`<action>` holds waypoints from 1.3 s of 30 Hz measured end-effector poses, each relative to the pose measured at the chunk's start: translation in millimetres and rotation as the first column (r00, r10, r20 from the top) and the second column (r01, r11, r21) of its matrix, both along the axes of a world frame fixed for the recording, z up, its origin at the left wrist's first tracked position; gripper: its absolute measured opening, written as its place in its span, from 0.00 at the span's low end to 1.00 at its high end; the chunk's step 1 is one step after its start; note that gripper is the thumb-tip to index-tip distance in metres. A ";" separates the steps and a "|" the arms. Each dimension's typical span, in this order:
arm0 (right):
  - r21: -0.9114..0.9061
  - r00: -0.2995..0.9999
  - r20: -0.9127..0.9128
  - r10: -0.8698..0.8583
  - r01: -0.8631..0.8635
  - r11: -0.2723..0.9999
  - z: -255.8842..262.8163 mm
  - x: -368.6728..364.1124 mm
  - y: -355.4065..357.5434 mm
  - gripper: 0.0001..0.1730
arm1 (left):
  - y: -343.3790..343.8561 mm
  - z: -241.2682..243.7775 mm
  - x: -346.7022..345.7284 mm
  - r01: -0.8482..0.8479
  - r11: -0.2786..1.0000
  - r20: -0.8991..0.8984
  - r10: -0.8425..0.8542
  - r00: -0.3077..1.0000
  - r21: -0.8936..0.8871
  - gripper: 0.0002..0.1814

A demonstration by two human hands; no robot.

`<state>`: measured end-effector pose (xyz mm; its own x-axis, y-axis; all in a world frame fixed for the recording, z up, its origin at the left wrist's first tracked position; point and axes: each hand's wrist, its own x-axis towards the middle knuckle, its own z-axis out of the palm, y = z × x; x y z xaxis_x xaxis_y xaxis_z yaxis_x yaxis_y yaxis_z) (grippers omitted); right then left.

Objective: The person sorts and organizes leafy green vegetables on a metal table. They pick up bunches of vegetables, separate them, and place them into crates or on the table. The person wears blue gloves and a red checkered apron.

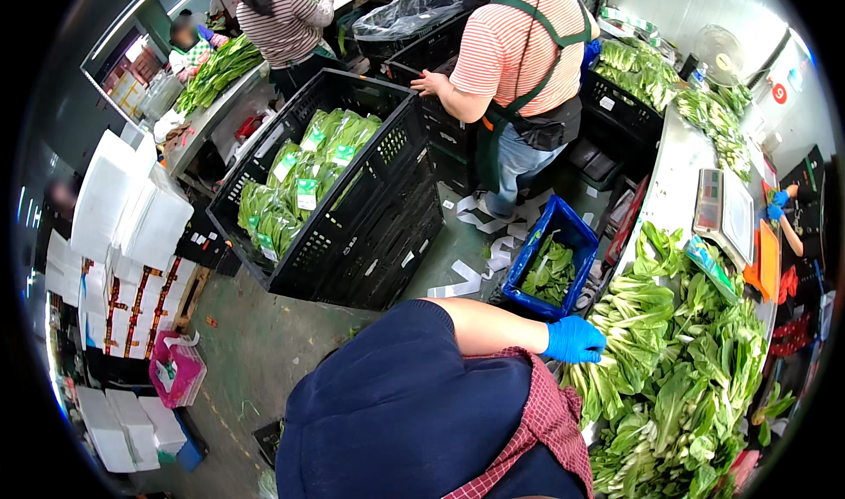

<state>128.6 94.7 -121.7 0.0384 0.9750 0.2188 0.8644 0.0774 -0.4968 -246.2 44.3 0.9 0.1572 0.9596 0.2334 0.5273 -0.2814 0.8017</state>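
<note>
My left hand (pixel 575 339), in a blue glove, has its fingers curled at the near edge of a row of pale-stemmed leafy greens (pixel 630 324). Whether it grips any of them is not clear. My right hand is out of view. A larger, looser heap of leafy greens (pixel 700 387) covers the worktable beyond. On the greens' upper side lies a green and blue plastic packet (pixel 713 269), beside a digital scale (pixel 724 215). A blue-lined bin (pixel 587 238) with loose leaves in it stands on the floor to the left of the table.
Black crates (pixel 370 235) are stacked behind me, with bagged greens (pixel 310 169) in the top one. A co-worker (pixel 521 57) in a striped shirt stands near more crates. Paper strips (pixel 462 281) litter the floor. White foam boxes (pixel 125 202) and a pink basket (pixel 177 370) stand farther off.
</note>
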 end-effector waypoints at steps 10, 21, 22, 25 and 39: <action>-0.078 0.959 -0.038 -0.280 0.277 0.958 -21.4 105.0 -118.6 0.23 | -54.1 8.4 64.7 0.301 0.953 -0.092 -0.303 0.949 -0.035 0.18; -0.177 0.929 -0.218 -0.298 0.263 0.948 -60.8 218.2 -215.5 0.19 | -105.2 12.0 141.3 0.523 0.850 -0.121 -0.526 0.842 -0.059 0.12; -0.154 0.903 -0.325 -0.279 0.241 0.958 -62.6 219.8 -214.9 0.19 | -107.3 10.9 150.1 0.538 0.840 -0.120 -0.542 0.831 -0.069 0.12; -0.306 0.845 -0.430 -0.318 0.194 0.932 -51.8 224.2 -216.6 0.19 | -114.4 6.8 177.2 0.584 0.808 -0.125 -0.589 0.798 -0.077 0.09; -0.089 0.727 -0.449 -0.520 0.543 0.835 46.0 177.6 -327.4 0.28 | -136.1 5.0 244.4 0.649 0.756 -0.201 -0.652 0.732 -0.086 0.26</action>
<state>306.2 -232.7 -75.7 0.6492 0.7553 0.0903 0.4608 -0.2961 -0.8367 -1.8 -91.7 5.9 0.7866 0.6069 0.1133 0.3699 -0.6102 0.7006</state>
